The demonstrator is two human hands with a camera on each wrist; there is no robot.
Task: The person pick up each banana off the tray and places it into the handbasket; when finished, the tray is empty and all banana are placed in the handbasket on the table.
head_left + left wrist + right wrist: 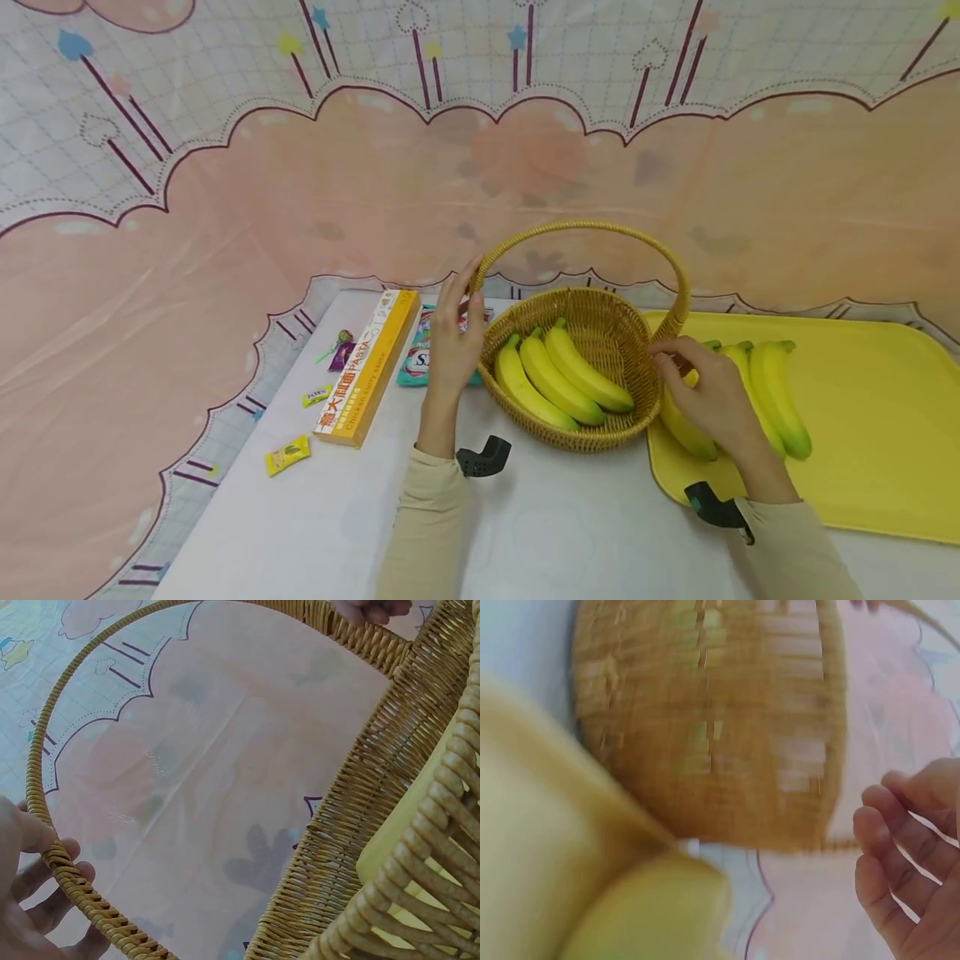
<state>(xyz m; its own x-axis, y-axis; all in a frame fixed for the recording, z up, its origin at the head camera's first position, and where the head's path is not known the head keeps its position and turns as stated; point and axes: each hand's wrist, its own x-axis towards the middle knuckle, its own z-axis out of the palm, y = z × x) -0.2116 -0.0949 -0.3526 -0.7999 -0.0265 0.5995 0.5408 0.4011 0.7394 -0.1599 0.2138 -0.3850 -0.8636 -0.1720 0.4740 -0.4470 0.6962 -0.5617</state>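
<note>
A woven wicker basket (577, 440) with a tall arched handle holds three bananas (562, 375). My left hand (455, 337) grips the left side of the handle. The left wrist view shows that hand's thumb and fingertips (71, 847) around the wicker handle (75, 881). Beside the basket's right rim, at the foot of the handle, is my right hand (708, 392). In the right wrist view its fingers (907, 877) are loosely bent, with nothing visible between them. More bananas (776, 396) lie under and beside the right hand, partly hidden by it.
A yellow tray (877, 425) carries those bananas on the right, its left edge close to the basket. Left of the basket are a teal snack packet (416, 358), a pasta box (367, 371), a lollipop (344, 337) and small wrapped candies (287, 456). A patterned curtain (420, 192) hangs behind.
</note>
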